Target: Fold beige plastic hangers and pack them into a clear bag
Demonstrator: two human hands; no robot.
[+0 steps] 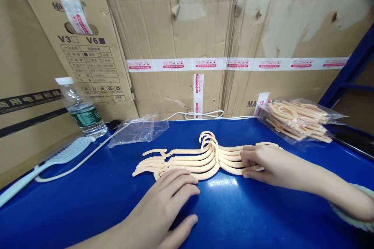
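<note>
Several cream plastic clothes hangers [194, 162] lie overlapped in a row on the blue table, with their hooks bunched together pointing away from me. My left hand [166, 198] is at the near left side of the hangers, fingers stretched out and thumb apart; its fingertips rest at the edge of the nearest one. At the other end, my right hand [267, 163] has its fingers curled down over the hangers' right arms, pinching them. The right ends of the hangers are partly hidden beneath that hand.
On the blue table [233, 218], a clear bag of more hangers [300, 118] lies at back right. An empty plastic bag [140, 130], a white cable [87, 156], a water bottle [84, 111] and a pale blue hairbrush [62, 155] are leftward. Cardboard [163, 27] walls the back.
</note>
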